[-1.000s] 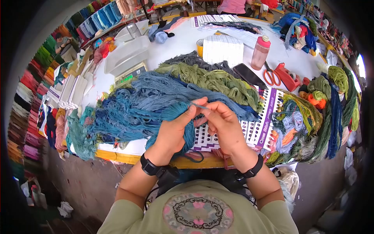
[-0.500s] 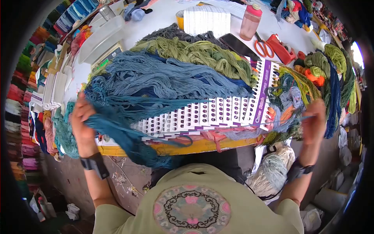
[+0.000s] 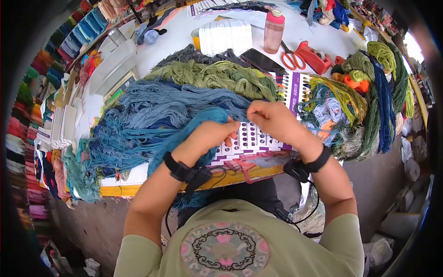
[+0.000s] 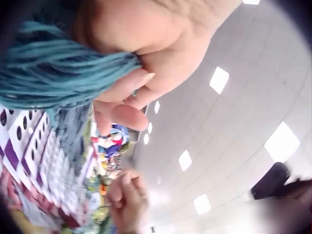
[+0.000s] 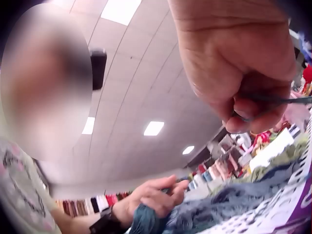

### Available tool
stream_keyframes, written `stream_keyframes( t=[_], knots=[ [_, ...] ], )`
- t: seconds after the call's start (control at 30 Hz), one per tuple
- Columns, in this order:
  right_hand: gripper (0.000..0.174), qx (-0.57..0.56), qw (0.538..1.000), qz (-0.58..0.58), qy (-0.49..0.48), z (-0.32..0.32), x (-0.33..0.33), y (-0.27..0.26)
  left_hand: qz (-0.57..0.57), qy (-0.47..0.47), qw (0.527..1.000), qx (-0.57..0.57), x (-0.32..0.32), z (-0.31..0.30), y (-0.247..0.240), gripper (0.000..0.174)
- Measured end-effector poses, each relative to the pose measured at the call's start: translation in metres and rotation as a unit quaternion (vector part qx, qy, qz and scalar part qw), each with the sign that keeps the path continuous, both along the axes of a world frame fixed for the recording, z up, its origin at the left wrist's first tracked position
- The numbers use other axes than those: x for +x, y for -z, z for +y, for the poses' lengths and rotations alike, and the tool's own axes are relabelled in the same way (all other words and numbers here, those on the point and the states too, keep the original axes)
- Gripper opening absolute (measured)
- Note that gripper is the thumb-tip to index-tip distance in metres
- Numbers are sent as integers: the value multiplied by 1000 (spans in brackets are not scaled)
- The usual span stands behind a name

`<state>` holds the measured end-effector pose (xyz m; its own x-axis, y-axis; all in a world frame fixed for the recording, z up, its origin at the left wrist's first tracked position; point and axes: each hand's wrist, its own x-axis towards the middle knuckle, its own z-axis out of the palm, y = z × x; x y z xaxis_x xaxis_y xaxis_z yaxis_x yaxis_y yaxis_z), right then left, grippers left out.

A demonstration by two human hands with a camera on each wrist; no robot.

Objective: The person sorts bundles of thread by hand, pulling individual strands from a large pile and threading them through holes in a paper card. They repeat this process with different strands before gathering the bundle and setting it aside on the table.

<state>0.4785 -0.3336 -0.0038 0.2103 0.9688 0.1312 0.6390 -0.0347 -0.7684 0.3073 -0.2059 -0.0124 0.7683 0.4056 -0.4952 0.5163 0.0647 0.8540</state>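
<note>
My left hand [image 3: 205, 138] holds a teal skein [image 3: 187, 134], its fingers curled round the strands. In the left wrist view the skein [image 4: 58, 73] runs into that hand's grip. Just right of it, my right hand [image 3: 279, 121] has curled fingers; in the right wrist view the hand [image 5: 239, 63] pinches a thin dark teal thread [image 5: 292, 100]. Punched white cards with purple edges [image 3: 249, 138] lie under both hands. Blue-grey yarn [image 3: 170, 101] spreads behind the left hand.
Green yarn [image 3: 221, 76], a black phone [image 3: 263, 61], orange-handled scissors [image 3: 293, 60], a red dispenser [image 3: 314, 56] and a pink-capped bottle [image 3: 273, 32] stand or lie farther back. A clear tray [image 3: 113, 69] is at the left, more skeins [image 3: 360, 87] at the right.
From wide apart half a second ago, my hands have come together over the cards. The teal skein has moved rightward with my left hand.
</note>
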Motion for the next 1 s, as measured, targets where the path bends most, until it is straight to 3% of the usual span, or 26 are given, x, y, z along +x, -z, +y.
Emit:
stream_keyframes(
  t=[0.1, 0.17, 0.3, 0.43, 0.5, 0.67, 0.73, 0.77, 0.83, 0.87, 0.97, 1.0],
  knots=[
    [9, -29, 1000, 1, -3, 3, 3, 13, -19, -16, 998, 51, 2, -11, 8, 22],
    [8, -43, 999, 9, -8, 4, 4, 16, -55, -105, 990, -83, 1, -16, -3, 22],
    [5, -40, 997, 49, -36, 7, 7, 12, -82, -142, 968, -187, 6, -12, -2, 18],
    [11, -101, 992, 71, -8, 12, 4, 3, -43, -157, 975, -153, 18, -17, 4, 18],
    [14, -103, 995, -14, -7, 13, 3, 4, -14, -145, 981, -128, 19, -17, 3, 18],
    [9, -76, 996, 49, -14, 2, 7, 8, 51, -126, 991, -5, 3, -16, -7, 17],
    [6, -71, 994, 86, -10, -4, 9, 1, -191, -171, 966, -31, -11, -14, -15, 16],
    [6, -69, 993, 91, -8, -4, 10, 3, -188, -168, 967, -29, -14, -11, -15, 16],
    [6, -64, 995, 78, -20, -1, 11, 7, -208, -142, 938, -237, -18, -8, -13, 14],
    [8, -63, 996, 61, -17, 1, 10, 10, -201, -128, 931, -276, -17, -11, -12, 13],
    [10, -61, 998, 3, 6, 1, 2, 12, -225, -115, 923, -291, -12, -19, -12, 14],
    [14, -91, 996, -11, 11, 0, 1, 6, -219, -148, 929, -259, -7, -23, -16, 12]
  ],
)
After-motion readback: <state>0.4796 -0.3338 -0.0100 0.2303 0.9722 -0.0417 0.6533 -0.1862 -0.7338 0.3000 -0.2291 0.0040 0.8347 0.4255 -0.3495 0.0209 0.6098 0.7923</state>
